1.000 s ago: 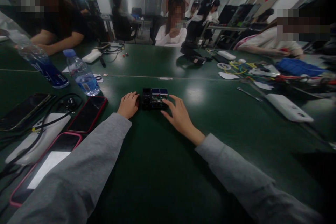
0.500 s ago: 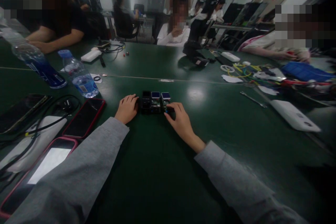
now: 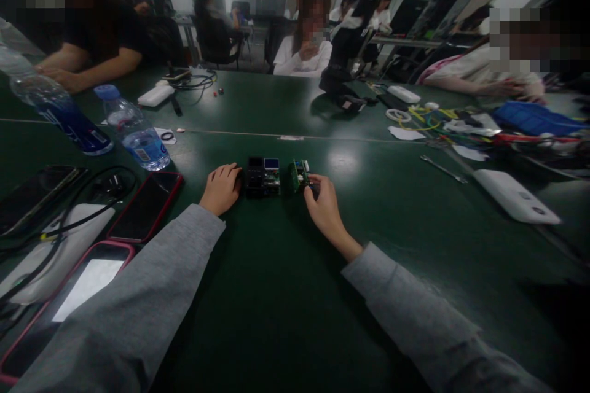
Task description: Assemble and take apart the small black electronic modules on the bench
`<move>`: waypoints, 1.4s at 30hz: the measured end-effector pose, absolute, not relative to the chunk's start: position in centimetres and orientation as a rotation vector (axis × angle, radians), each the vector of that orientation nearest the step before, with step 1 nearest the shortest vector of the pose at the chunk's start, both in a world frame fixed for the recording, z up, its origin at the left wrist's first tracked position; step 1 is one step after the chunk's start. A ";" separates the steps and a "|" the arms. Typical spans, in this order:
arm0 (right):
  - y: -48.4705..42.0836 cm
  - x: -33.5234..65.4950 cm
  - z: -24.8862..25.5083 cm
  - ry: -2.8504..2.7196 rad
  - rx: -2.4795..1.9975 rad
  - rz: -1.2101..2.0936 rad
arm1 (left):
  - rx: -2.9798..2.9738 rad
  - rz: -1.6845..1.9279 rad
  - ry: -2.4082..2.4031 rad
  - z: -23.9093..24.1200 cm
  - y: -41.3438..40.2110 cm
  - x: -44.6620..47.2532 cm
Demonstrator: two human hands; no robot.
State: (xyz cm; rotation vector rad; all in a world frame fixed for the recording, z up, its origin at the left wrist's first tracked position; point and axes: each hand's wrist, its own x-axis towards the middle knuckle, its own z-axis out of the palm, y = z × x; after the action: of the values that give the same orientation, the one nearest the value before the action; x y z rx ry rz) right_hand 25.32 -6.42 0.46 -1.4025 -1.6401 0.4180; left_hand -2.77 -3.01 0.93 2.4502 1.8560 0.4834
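In the middle of the dark green table, my right hand pinches a small green circuit board by its right side. The board is tilted up, its green underside turned left. To its left, and apart from it, a circuit board with a small screen lies against black box-like modules. My left hand rests palm down on the table beside these modules, fingers loosely bent. Its fingertips are at their left edge; whether they touch I cannot tell.
Water bottles, phones, a white power bank and black cables lie left. On the right are a wrench, another white device, tangled wires and a blue tray. Other people sit across the table.
My right hand has moved the small circuit board to the right, away from the others, and tilted it on its side. My left hand has stayed beside the black modules.
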 end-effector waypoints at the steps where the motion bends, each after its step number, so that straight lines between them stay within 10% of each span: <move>1: -6.4 25.4 0.4 -1.643 -1.407 0.399 | 2.451 0.485 1.854 0.9 -3.0 -2.8; 42: -4.8 26.9 -2.3 -1.533 -1.393 0.406 | 2.456 0.492 1.850 0.9 -3.0 -2.8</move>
State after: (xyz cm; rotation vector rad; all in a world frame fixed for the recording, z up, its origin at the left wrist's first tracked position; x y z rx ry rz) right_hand 26.87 -4.76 -2.28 -1.3929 -1.5331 0.4059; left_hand -2.82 -3.03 0.89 2.4561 1.8503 0.4918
